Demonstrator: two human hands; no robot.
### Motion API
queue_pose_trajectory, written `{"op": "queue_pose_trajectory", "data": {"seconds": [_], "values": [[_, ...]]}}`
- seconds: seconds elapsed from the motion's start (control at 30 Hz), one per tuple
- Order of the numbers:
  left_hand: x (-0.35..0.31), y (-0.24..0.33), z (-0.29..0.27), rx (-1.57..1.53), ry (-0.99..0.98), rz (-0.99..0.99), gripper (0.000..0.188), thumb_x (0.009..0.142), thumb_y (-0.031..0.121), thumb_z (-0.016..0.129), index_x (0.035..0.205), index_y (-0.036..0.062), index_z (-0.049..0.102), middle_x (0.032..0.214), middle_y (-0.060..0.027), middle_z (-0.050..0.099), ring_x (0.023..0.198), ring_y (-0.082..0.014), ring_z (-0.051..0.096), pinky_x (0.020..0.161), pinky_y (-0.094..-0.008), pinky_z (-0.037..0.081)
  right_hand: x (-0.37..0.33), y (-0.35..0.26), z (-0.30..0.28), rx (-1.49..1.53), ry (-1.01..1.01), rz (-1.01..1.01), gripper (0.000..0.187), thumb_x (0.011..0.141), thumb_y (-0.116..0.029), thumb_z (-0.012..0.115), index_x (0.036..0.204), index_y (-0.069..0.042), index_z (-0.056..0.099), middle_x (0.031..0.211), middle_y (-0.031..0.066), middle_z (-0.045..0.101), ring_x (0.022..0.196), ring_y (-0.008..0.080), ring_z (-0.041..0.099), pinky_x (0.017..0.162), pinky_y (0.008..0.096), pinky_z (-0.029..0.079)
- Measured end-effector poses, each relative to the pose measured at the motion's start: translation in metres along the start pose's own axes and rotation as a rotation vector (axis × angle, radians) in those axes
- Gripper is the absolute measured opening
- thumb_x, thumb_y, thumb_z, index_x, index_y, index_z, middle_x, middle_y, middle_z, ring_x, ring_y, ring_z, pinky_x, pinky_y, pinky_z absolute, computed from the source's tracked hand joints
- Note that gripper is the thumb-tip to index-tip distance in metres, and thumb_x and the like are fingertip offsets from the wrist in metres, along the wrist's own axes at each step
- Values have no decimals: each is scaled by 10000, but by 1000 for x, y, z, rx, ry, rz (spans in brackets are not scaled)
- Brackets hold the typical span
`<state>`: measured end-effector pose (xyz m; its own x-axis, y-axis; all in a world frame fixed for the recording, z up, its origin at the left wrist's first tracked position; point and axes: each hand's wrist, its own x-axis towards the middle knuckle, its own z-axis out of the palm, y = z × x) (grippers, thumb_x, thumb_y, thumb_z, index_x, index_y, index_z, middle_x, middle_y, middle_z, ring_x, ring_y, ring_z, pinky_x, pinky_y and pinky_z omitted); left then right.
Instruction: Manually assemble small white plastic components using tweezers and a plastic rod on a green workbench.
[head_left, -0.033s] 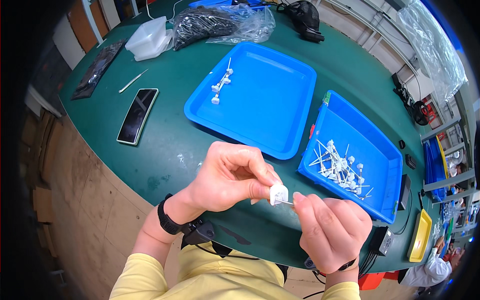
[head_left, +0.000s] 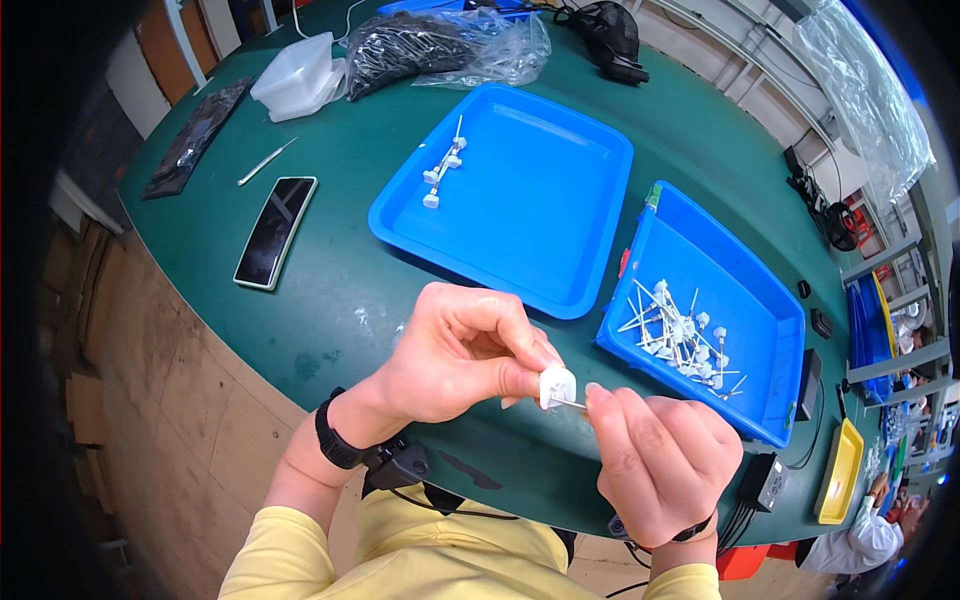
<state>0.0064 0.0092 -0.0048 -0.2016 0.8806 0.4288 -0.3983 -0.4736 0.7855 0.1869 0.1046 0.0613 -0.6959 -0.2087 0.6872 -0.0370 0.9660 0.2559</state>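
- My left hand [head_left: 465,355] pinches a small white piece [head_left: 558,386] between thumb and forefinger; my right hand [head_left: 665,460], fingers curled, grips the end of a thin rod [head_left: 570,404] meeting it.
- Position: both parts held above the near side of the green counter [head_left: 345,220].
- Beyond my hands: shallow blue tray [head_left: 530,220], a few white-headed rods [head_left: 453,161] along its left side.
- Right: deeper blue bin [head_left: 720,250] holding a loose pile of similar rods [head_left: 683,335]; its near wall stands between my right hand and the pile.
- Left: dark-screened phone [head_left: 275,235], slender white tool [head_left: 266,163] beyond it.
- Far side: translucent box [head_left: 295,80] beside a dark-filled plastic bag [head_left: 410,50].
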Motion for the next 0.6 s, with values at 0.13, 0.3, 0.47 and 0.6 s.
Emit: {"op": "queue_pose_trajectory", "data": {"seconds": [0.13,0.3,0.47,0.6], "values": [[0,-3,1,-55,4,-11,88,803,-77,686,827,-30,616,848,-179,691,663,-137,633,533,-238,487,0,-3,3,-60,16,-23,239,651,-19,633,871,59,689,731,73,608,554,112,489,467,203,302],[0,-3,0,-61,12,-4,71,817,-78,666,837,-30,617,839,-168,687,652,-132,621,537,-235,484,0,-2,3,-35,-16,26,216,700,-23,649,900,47,693,738,73,613,547,113,499,457,210,322],[4,6,-3,214,25,87,102,787,-103,662,854,-26,655,826,-131,689,660,-123,610,554,-233,480,2,4,-10,219,-29,223,237,703,-86,739,916,9,695,767,64,651,543,130,532,446,241,377],[10,14,-8,523,-93,222,140,744,-92,680,859,-12,682,766,-82,684,628,-140,591,604,-264,469,5,9,-15,487,-106,376,293,656,-117,794,909,-11,690,782,63,681,547,166,556,480,266,426]]}}
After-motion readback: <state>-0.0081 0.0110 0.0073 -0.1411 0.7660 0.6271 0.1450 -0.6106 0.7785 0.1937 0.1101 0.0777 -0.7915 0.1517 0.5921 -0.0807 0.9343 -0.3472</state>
